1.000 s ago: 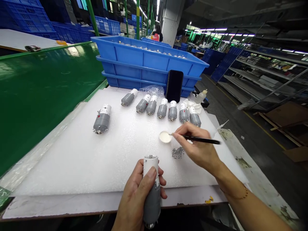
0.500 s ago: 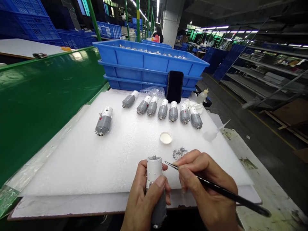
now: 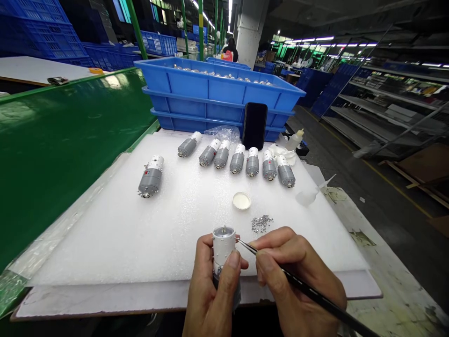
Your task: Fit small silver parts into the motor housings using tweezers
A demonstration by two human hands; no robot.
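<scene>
Left hand grips a white-capped grey motor; right hand pinches fine tweezers beside it; an unsteady grip could let the tips slip.

My left hand is showing bare at six o'clock; my right hand is showing bare toward five o'clock; my thumbs are carrying short, trimmed nails; my fingers are looking slim, tapering slightly.

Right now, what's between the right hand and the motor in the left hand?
In the head view, the metal tips of black-handled tweezers, held in the right hand, reach toward the white housing of the motor gripped by the left hand.
</scene>
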